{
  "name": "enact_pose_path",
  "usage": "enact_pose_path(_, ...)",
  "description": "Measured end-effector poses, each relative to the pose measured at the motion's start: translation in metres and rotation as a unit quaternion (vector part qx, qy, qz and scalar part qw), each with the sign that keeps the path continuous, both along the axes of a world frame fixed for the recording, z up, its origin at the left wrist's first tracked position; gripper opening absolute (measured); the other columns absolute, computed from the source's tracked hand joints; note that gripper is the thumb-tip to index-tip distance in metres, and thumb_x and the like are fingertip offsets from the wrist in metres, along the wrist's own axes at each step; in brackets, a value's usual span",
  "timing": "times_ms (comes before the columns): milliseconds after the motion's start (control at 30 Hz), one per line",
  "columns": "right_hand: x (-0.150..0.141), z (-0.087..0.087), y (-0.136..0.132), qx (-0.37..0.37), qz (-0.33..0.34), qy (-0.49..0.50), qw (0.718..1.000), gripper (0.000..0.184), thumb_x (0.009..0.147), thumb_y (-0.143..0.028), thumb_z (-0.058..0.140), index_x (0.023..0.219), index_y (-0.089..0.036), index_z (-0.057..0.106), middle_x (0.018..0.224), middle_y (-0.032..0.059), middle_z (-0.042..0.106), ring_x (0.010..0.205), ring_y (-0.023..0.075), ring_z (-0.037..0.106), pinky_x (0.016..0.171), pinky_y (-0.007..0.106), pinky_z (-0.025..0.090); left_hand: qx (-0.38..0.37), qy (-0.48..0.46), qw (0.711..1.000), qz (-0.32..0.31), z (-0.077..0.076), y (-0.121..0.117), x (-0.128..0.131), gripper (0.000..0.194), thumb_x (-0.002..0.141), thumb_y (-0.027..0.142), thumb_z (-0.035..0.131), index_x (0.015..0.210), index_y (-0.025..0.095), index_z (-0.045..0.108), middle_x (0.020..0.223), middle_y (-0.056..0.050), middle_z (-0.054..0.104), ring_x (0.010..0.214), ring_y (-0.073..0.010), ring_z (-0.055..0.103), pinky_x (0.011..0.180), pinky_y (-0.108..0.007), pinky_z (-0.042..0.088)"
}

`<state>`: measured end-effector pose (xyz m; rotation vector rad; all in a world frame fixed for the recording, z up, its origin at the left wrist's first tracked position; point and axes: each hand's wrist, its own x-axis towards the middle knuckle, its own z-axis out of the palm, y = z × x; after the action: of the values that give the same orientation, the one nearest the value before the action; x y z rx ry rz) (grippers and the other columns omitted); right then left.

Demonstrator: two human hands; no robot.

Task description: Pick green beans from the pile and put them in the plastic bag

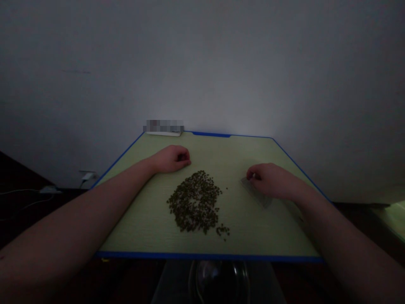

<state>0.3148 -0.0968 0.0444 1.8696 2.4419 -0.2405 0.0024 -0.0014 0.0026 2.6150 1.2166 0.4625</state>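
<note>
A loose heap of small greenish-brown beans or seeds (194,202) is spread over the middle of a pale table (136,228) with a blue edge. My left hand (174,159) rests beyond the heap's upper left, its fingers curled in loosely, with nothing visible in them. On the other side, my right hand (270,179) pinches the edge of a small clear plastic bag (264,202), which lies partly under the hand. The bag looks flat, though its contents are hard to make out in the dim light.
At the far left corner sits a white-edged flat object (164,133), its top blurred out. Below the near edge, a round glass vessel (218,280) stands between my legs. A wall (209,76) rises behind the table. White cables and a plug (88,176) are at the left.
</note>
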Motion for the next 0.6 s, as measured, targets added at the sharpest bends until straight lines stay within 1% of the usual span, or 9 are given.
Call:
enact_pose_path(67,-0.001,-0.001,0.000,0.000,0.000,0.003,1.000,0.028,0.072,-0.018,0.049,0.091,-0.018,0.069,0.084,0.0067,0.070,0.072,0.0180,0.061,0.061,0.027,0.041,0.002,-0.003,1.000,-0.001,-0.001,0.001,0.000,0.027,0.077,0.041,0.053,0.076,0.015,0.061,0.063,0.000,0.056,0.056,-0.0099,0.046,0.053,-0.023,0.031)
enact_pose_path(167,-0.002,0.000,-0.002,-0.018,0.002,0.014,1.000,0.028,0.072,-0.019,0.049,0.091,-0.018,0.069,0.083,0.0066,0.070,0.069,0.0173,0.061,0.059,0.026,0.041,0.004,-0.006,1.000,-0.006,-0.002,0.001,-0.001,0.027,0.077,0.041,0.053,0.077,0.015,0.061,0.063,0.000,0.056,0.056,-0.0100,0.046,0.054,-0.023,0.032)
enact_pose_path(333,-0.008,0.005,-0.011,-0.065,0.044,0.033,0.996,0.030,0.070,-0.016,0.049,0.090,-0.019,0.070,0.080,0.0051,0.071,0.064,0.0159,0.060,0.056,0.025,0.039,0.005,-0.001,1.000,-0.002,-0.001,0.001,-0.001,0.027,0.077,0.041,0.052,0.077,0.015,0.060,0.064,0.000,0.056,0.056,-0.0100,0.046,0.054,-0.023,0.032)
enact_pose_path(433,-0.016,0.003,-0.013,-0.035,0.051,0.032,0.998,0.029,0.072,-0.017,0.048,0.091,-0.020,0.070,0.078,0.0050,0.070,0.064,0.0156,0.059,0.056,0.025,0.038,0.002,0.003,1.000,-0.001,0.000,0.000,0.000,0.027,0.077,0.042,0.052,0.077,0.015,0.060,0.064,0.000,0.056,0.056,-0.0100,0.045,0.054,-0.023,0.031)
enact_pose_path(533,-0.022,-0.004,-0.010,0.022,0.038,0.025,0.999,0.031,0.075,-0.018,0.046,0.095,-0.020,0.069,0.078,0.0060,0.070,0.065,0.0164,0.059,0.058,0.026,0.038,0.005,0.002,1.000,0.001,-0.001,0.001,0.000,0.027,0.077,0.042,0.052,0.077,0.016,0.060,0.063,0.000,0.055,0.056,-0.0098,0.045,0.053,-0.023,0.031)
enact_pose_path(600,-0.021,-0.007,-0.006,0.041,0.024,0.014,0.999,0.031,0.075,-0.018,0.045,0.096,-0.019,0.069,0.082,0.0069,0.070,0.069,0.0180,0.060,0.060,0.027,0.038,0.004,-0.001,1.000,-0.002,-0.001,0.001,-0.001,0.028,0.077,0.042,0.052,0.076,0.016,0.060,0.062,0.000,0.054,0.055,-0.0097,0.045,0.053,-0.023,0.031)
